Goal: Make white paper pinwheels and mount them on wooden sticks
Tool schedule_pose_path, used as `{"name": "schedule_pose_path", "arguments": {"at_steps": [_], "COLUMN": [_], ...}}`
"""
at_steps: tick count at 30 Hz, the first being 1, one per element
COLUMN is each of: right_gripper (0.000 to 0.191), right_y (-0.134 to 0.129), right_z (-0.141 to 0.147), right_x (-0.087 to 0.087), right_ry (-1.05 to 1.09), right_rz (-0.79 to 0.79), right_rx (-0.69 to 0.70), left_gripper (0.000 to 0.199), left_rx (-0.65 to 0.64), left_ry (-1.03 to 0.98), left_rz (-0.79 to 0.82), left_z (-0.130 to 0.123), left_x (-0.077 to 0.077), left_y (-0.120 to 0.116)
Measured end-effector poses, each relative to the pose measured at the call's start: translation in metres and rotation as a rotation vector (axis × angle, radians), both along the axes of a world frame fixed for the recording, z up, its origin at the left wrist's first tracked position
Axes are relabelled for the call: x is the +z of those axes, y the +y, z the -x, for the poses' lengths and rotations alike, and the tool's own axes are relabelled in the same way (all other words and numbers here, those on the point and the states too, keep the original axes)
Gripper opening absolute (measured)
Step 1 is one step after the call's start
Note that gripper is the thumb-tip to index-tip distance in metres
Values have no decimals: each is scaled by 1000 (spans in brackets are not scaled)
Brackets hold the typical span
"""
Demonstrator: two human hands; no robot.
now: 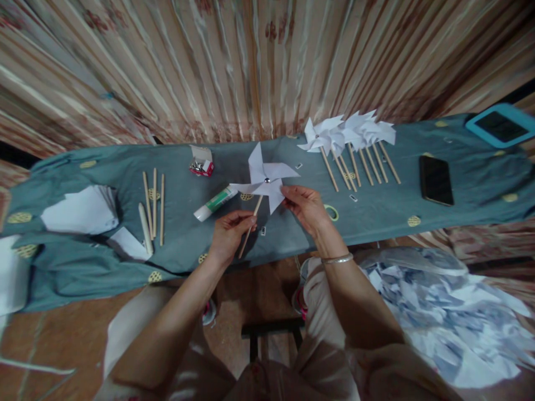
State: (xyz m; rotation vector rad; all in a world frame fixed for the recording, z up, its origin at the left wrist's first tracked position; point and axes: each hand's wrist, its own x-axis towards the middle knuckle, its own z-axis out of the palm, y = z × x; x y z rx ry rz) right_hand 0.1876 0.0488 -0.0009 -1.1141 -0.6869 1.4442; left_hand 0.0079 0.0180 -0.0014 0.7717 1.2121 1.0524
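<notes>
A white paper pinwheel (271,171) with a shiny pin at its centre is held up over the middle of the table. My left hand (230,233) is closed around its wooden stick (258,206), below the paper. With thumb and fingers, my right hand (304,207) pinches the tip of the lower right blade. A glue stick (216,203) with a green label lies just left of the pinwheel. Behind it stands a small open red and white box (202,164) with metal pins in it. Near my right hand lies a pale green tape ring (331,213).
Finished pinwheels (351,133) lie in a row at the back right, beside a black phone (436,180) and a blue-framed tablet (501,125). Left are loose sticks (162,210), a white marker-like rod (145,229) and stacked paper (83,210). A bag of paper scraps (460,317) sits below right.
</notes>
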Motion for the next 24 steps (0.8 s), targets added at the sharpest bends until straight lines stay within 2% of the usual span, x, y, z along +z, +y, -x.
{"name": "schedule_pose_path", "arguments": {"at_steps": [16, 24], "right_gripper": [39, 33], "right_y": [-1, -2], "right_z": [8, 13], "right_x": [-1, -4], "right_ry": [55, 99], "right_rz": [52, 45], "right_rx": [26, 39], "left_gripper": [35, 33], "left_rx": [6, 15], "left_ry": [-7, -30], "left_rz": [-10, 1], "left_z": [1, 1], "left_x": [-2, -2], "left_y": [-1, -2]}}
